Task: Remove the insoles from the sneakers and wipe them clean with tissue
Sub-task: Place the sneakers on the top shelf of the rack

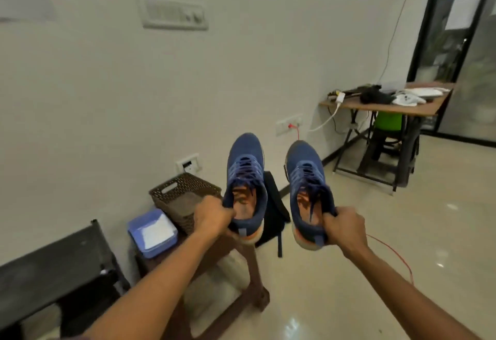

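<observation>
Two blue sneakers are held in the air, toes pointing away; the left hand (212,217) grips the left sneaker (245,176) by its heel collar above the brown stool (255,280); the right hand (345,228) grips the right sneaker (308,176) likewise, farther right of the stool; two orange insoles (243,205) sit inside; on the stool stand one woven basket (182,192) and one blue tissue box (151,232).

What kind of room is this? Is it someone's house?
Probably a room in a home, or maybe a small office. It has a shiny tiled floor, a white wall with a switchboard, and a cluttered wooden table beside a glass door.
</observation>
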